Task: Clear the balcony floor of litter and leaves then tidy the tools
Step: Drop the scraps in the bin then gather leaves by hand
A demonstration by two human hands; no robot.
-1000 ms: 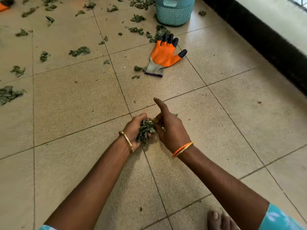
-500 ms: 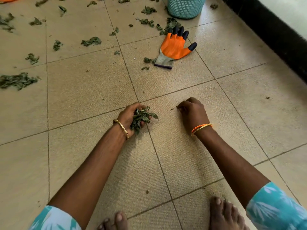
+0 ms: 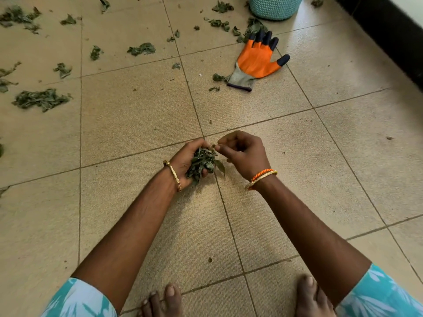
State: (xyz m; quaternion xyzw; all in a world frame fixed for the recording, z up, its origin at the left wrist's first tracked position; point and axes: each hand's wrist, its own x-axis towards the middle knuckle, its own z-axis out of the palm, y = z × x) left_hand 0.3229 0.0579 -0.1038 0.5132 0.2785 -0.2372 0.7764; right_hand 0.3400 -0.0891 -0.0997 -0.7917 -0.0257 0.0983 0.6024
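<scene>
Since half a second ago the right hand [image 3: 245, 154] has come up off the tiled floor [image 3: 137, 124] and back to the left hand [image 3: 187, 161], pinching a tiny leaf bit at its fingertips right beside the bunch. Biggest to smallest otherwise – teal basket [image 3: 274, 8] at the top edge, orange glove [image 3: 256, 62] lying flat near it, loose leaves [image 3: 42, 99] scattered across the far tiles. Left grip is clenched around a bunch of leaves [image 3: 202, 162] just above the floor.
</scene>
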